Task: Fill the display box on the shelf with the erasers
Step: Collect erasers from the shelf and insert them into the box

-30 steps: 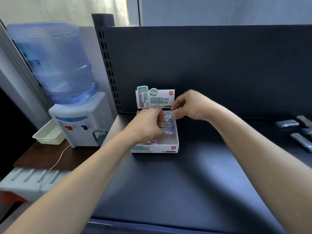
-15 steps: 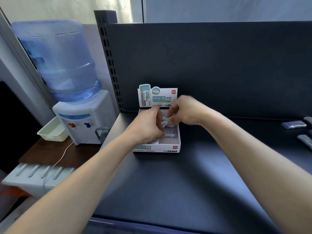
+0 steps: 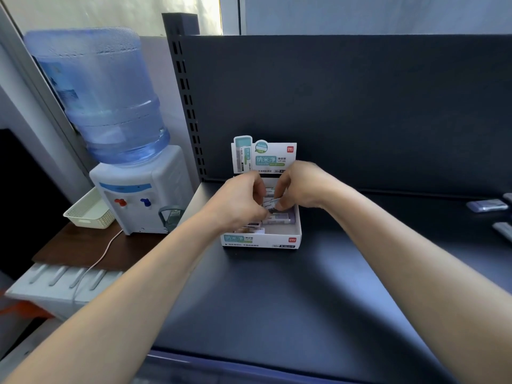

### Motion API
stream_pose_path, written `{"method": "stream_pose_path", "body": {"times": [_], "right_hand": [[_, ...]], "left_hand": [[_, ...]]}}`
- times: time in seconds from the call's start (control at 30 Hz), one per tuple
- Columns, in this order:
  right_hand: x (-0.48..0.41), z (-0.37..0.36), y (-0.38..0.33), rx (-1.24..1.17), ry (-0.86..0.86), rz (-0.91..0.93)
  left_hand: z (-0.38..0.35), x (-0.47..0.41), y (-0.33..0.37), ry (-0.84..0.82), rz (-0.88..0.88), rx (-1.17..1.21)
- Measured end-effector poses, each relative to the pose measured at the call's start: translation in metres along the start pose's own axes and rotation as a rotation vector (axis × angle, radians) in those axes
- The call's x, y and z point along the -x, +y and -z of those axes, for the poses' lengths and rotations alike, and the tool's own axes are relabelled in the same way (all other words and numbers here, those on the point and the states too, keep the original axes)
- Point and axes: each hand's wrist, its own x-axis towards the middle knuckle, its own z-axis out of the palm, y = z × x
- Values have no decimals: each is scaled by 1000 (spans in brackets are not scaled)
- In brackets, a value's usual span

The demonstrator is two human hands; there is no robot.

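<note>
Both hands, I see, came closer than a second ago. Left hand (image 3: 241,200) and right hand (image 3: 302,187) pinch one eraser (image 3: 270,202), fingers curled, lower inside the display box (image 3: 260,241) at 12 o'clock.

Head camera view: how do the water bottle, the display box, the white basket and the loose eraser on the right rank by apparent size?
1. Water bottle, largest by far.
2. Display box, header card included.
3. White basket, partly behind the dispenser, so unsure.
4. Loose eraser, smallest.
</note>
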Motion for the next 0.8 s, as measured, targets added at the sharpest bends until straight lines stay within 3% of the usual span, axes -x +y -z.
{"method": "stream_pose_path", "body": {"times": [0.4,0.6,0.8], "right_hand": [[0,-5,-4,4,10,-53],[7,10,4,-116,175,-70],[44,42,45,-117,298,-190]], "left_hand": [[5,4,-4,-8,-44,12],[10,3,1,12,-120,5],[-5,-4,48,-22,-309,49]]}}
